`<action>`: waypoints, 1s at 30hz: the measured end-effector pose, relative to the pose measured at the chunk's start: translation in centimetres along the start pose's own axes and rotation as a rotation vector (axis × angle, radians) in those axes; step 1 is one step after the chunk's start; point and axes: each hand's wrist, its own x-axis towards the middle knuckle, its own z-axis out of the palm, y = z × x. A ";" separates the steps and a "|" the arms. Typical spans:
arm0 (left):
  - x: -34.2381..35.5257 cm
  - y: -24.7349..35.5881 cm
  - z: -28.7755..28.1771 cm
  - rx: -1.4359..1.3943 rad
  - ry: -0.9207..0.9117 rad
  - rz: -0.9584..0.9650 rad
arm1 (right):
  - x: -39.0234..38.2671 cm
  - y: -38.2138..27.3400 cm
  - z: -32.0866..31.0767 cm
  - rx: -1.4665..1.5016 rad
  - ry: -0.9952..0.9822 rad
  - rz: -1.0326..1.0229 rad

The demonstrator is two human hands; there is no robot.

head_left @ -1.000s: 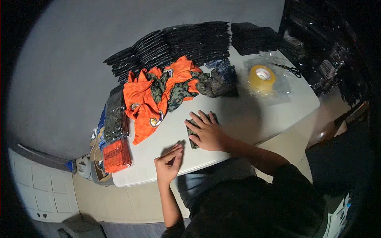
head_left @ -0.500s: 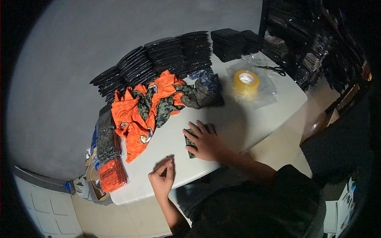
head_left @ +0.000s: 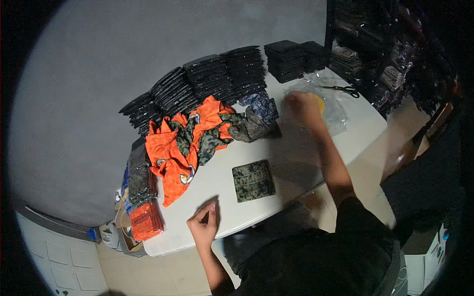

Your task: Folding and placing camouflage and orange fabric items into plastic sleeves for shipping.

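Observation:
A folded square of green camouflage cloth (head_left: 253, 180) lies flat near the front edge of the white table (head_left: 224, 172). To its left, my left hand (head_left: 203, 224) rests low over the table with fingers and thumb drawn together; whatever they pinch, if anything, is too small to make out. My right hand (head_left: 303, 107) reaches to the far right, partly covering a roll of yellow tape (head_left: 321, 104). Its fingers are smeared and partly hidden. Clear plastic bags (head_left: 339, 116) lie beneath and beside the roll.
Orange shirts (head_left: 170, 170) and camouflage pieces (head_left: 211, 145) lie heaped left of centre. Behind them stand stacks of black packages (head_left: 207, 79). Scissors (head_left: 345, 90) lie at the far right. Wrapped orange packets (head_left: 146, 222) sit at the left edge.
My right hand has lifted off the camouflage square and moved up and right to the tape roll, uncovering the cloth. My left hand stays pinched in nearly the same place.

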 end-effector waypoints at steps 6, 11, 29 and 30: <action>3.3 5.4 2.9 0.049 -0.071 0.213 | 0.5 5.7 0.9 -0.025 -0.040 0.059; 10.5 13.1 11.3 0.179 -0.345 0.482 | 0.2 9.0 5.1 0.157 0.126 -0.219; 25.7 12.0 33.5 -0.167 -0.571 0.132 | 2.7 11.8 3.5 0.362 0.756 0.110; 25.9 11.6 33.2 -0.163 -0.570 0.132 | 3.0 11.5 3.4 0.284 0.919 0.031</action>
